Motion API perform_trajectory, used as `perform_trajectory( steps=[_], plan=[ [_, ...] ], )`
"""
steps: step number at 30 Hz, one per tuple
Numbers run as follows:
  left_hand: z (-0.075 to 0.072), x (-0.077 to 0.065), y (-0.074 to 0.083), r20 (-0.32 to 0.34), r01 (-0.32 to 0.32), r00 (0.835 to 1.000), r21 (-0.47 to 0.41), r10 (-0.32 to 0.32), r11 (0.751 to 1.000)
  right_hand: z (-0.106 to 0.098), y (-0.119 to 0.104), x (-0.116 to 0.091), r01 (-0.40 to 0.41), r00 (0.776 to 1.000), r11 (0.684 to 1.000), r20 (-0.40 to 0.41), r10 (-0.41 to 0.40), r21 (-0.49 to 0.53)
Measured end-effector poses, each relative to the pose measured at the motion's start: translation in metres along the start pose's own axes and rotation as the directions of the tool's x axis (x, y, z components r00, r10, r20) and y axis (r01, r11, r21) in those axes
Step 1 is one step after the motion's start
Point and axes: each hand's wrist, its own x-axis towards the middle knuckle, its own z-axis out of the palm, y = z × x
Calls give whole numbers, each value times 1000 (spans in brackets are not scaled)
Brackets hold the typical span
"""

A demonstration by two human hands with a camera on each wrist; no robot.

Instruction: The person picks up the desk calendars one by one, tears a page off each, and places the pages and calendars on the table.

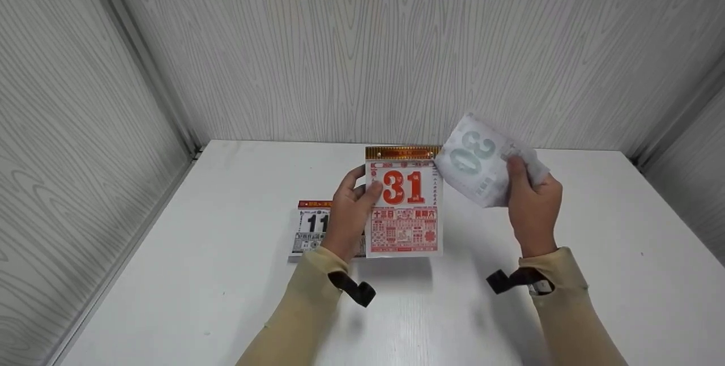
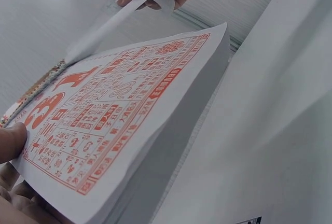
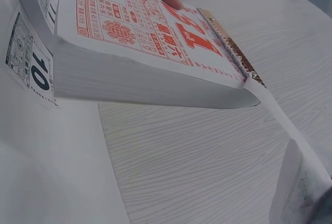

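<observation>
A thick tear-off calendar [image 1: 404, 230] with a red 31 on top is held up by my left hand [image 1: 352, 213], thumb on the front near the number and fingers behind its left side. My right hand [image 1: 532, 207] pinches a thin calendar page [image 1: 481, 162], whose 30 shows mirrored through the paper. That page slants up to the right, its left corner meeting the calendar's top right corner at the gold binding strip [image 1: 402, 153]. From the right wrist, the page [image 3: 280, 115] appears as a narrow strip running off the binding's end.
Behind my left hand, a second calendar [image 1: 308, 224] with a black 11 lies on the white table [image 1: 238, 275]. A page with a black 10 [image 3: 36, 71] lies beside it in the right wrist view. Wood-grain panels [image 1: 351, 49] stand at the back and sides.
</observation>
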Motion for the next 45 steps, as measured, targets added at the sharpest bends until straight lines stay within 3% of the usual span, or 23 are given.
perform_trajectory(
  steps=[10,23,29,38,45],
  plan=[
    [0,1,-1,-17,-18,1000,33,19,999,-3,1,0,8,999,1000,47,-7,-23],
    [0,2,-2,-39,-6,999,61,8,998,-6,-2,2,-153,973,988,170,155,-24],
    [1,2,-3,-37,12,999,76,-9,997,-4,-2,2,-103,961,993,250,116,-63],
    [1,2,-4,-27,-4,1000,20,5,1000,-2,-2,2,-83,987,996,144,77,40],
    [0,2,-3,-25,-5,1000,14,5,1000,-1,1,4,-40,998,999,58,38,31]
  ],
)
